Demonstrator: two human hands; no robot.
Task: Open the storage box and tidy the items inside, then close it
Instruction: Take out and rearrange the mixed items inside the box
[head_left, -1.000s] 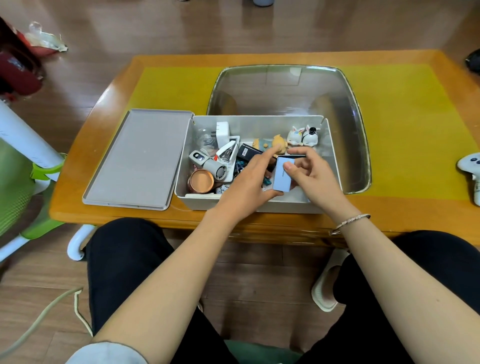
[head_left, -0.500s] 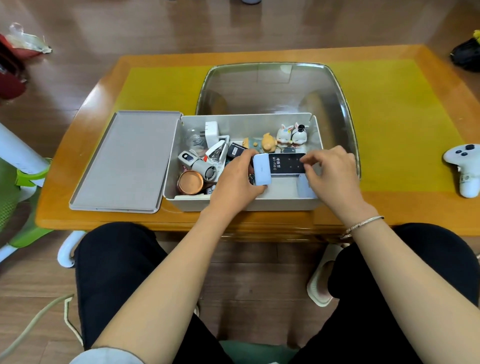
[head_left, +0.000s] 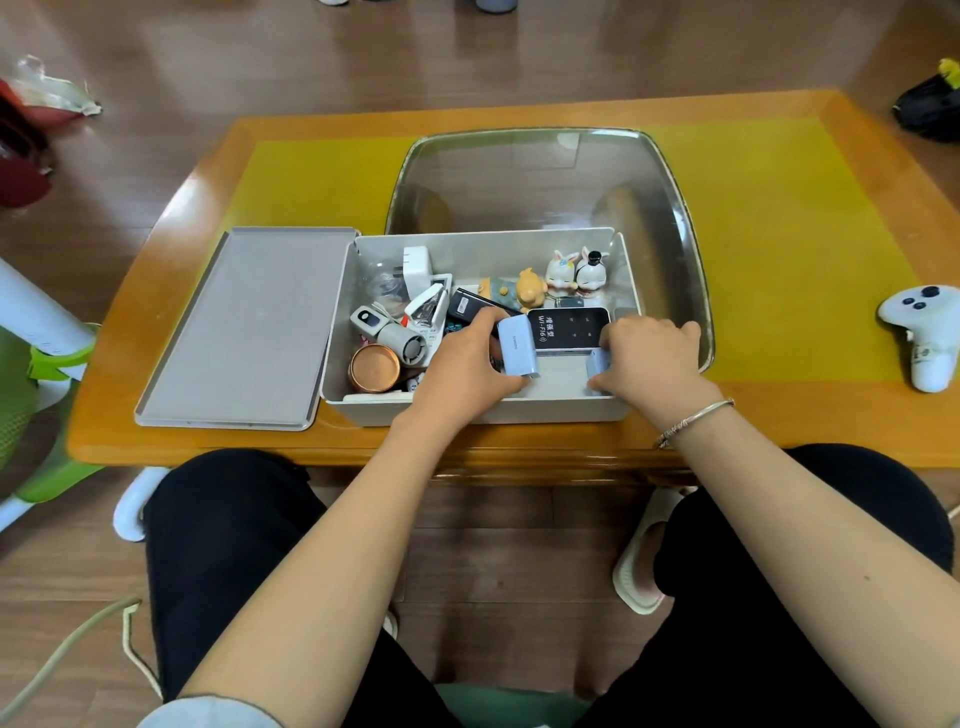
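Wooden table (head_left: 779, 415): open storage box (head_left: 467, 408) at near edge, lid (head_left: 244, 327) touching its left. Left hand (head_left: 462, 364) grips one blue block (head_left: 517, 345); right hand (head_left: 649, 356) grips another (head_left: 598, 362). Two rabbit figurines (head_left: 576, 270).

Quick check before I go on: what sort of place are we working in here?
Most likely a home living room: a low wooden coffee table with a glass inset on a wood floor, a white game controller lying on it, and a house slipper by the person's feet.

Mid-frame, the open storage box (head_left: 631, 291) sits on the table (head_left: 779, 415); left hand (head_left: 462, 369) grips a pale blue block (head_left: 516, 345); right hand (head_left: 649, 353) holds another (head_left: 597, 362).
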